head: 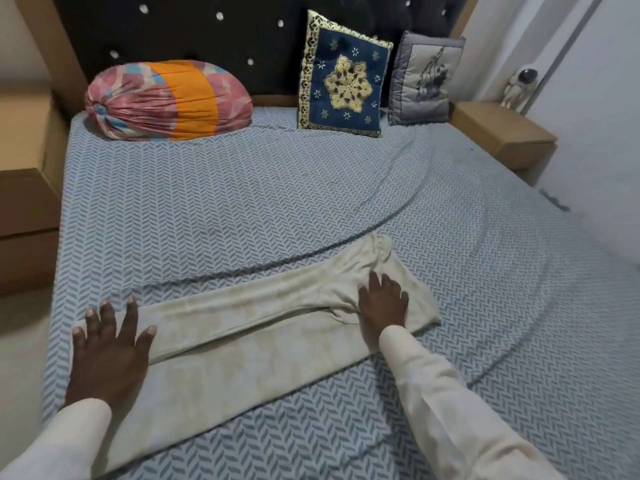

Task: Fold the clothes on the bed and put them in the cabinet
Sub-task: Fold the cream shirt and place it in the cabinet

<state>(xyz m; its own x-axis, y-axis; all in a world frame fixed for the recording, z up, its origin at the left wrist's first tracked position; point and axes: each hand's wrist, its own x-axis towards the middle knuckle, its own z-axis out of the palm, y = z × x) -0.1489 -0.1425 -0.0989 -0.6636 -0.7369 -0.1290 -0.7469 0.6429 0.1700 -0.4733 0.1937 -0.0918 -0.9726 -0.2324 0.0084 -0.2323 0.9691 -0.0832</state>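
Note:
A cream garment [249,327], long and narrow like trousers folded leg on leg, lies flat across the near part of the bed [242,202]. My left hand [107,348] rests flat on its left end with the fingers spread. My right hand [382,301] presses flat on its bunched right end, near the waist, fingers apart. Neither hand grips the cloth. No cabinet is in view.
A bolster in pink and orange [169,100], a blue embroidered cushion [343,76] and a grey cushion [424,77] lean on the dark headboard. Wooden bedside units stand at the left [27,202] and right [502,133]. A white wall runs along the right side.

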